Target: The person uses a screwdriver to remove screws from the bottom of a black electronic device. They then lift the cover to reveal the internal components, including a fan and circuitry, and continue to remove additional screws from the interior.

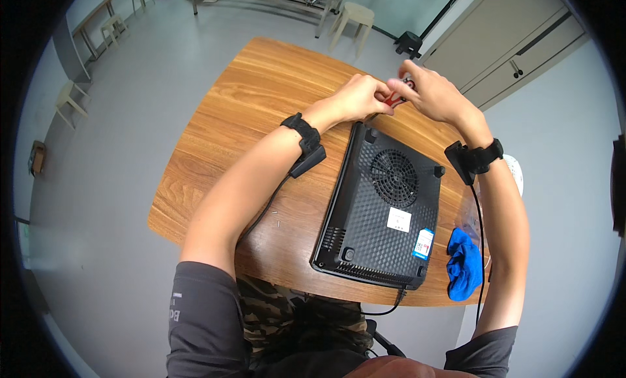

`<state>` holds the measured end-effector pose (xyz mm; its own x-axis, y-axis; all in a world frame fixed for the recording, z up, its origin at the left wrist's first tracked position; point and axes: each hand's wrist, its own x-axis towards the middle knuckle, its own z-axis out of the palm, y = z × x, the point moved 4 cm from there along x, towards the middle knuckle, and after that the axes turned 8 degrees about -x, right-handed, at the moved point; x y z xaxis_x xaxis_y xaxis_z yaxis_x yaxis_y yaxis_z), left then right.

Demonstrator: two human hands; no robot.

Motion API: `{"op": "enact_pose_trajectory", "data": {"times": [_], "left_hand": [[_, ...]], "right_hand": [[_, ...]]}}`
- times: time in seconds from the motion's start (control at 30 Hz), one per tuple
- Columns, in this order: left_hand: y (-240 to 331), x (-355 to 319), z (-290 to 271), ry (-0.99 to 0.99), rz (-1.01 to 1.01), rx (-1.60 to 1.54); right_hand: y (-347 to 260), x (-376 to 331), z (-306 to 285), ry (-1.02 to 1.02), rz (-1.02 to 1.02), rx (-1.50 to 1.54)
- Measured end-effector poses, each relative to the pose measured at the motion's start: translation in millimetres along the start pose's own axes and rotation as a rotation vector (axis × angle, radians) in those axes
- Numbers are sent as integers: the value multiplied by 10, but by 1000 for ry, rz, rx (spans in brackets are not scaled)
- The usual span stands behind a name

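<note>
The right hand has its fingers curled round a small red-and-dark tool, clamped on it with the thumb folded toward them; some of these fingertips are blurred. The left hand is on the tool's 9 o'clock side, thumb and fingers drawn nearly together at its lower end; I cannot tell whether they grip it or only touch.

The tool is at about 1 o'clock from the middle of the wooden table, just beyond the far edge of an upturned black appliance. Its long axis runs roughly from 1 to 7 o'clock, the red part toward 7; the fingers hide much of its outline.

The appliance's long axis also leans from 1 to 7 o'clock, with its round fan grille toward the 12 o'clock end and its power cord leaving near 6. A crumpled blue cloth lies at 4 o'clock from the grille.
</note>
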<state>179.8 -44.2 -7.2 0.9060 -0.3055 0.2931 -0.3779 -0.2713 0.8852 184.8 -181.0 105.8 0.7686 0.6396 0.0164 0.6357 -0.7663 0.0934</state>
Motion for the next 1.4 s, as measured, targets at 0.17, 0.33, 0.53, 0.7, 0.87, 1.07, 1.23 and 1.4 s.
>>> {"op": "enact_pose_trajectory", "data": {"times": [0.17,0.33,0.53,0.7,0.87,1.07,1.23,1.4], "left_hand": [[-20,125,-6,52,86,143],[58,122,-38,-118,-8,-1],[73,40,-67,-77,-104,-160],[80,138,-48,93,55,198],[88,153,-87,87,79,247],[97,66,-59,-88,-86,-176],[37,101,-60,68,85,79],[67,140,20,110,86,163]], "right_hand": [[17,97,-1,-103,129,-132],[58,111,126,48,-235,10],[159,74,125,-110,-363,61],[71,100,60,-41,114,-59],[26,78,34,-59,-9,82],[142,41,124,75,-439,136],[56,-6,7,69,12,108],[81,31,36,-21,103,9]]}}
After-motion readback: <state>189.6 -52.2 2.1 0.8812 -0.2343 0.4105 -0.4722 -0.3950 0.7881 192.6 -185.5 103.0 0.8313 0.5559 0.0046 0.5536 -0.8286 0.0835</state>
